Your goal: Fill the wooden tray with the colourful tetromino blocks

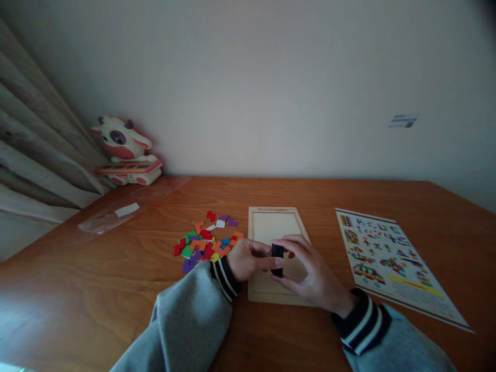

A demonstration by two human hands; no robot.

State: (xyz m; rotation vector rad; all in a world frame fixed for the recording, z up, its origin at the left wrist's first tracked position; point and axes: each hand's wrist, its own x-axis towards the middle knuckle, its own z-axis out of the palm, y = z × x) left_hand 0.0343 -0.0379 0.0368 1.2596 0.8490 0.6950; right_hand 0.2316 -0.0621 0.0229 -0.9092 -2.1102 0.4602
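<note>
A small black ribbed block (277,258) is held upright above a pale wooden tray (259,296) with a raised rim. My left hand (250,259) pinches the block from the left, its thumb across the front. From the right, my right hand (310,271) grips the same block between thumb and fingers. Just left of the tray lies a loose pile of flat coloured puzzle pieces (199,245) in red, orange, purple, green, blue, yellow and white. My left sleeve cuff is close to the near edge of the pile.
A printed sheet with coloured figures (399,263) lies on the wooden table (116,299) at the right. Clear plastic wrapping (101,222) with a white label is at the left. A cow-shaped toy keyboard (129,168) stands by the wall and curtain (34,155).
</note>
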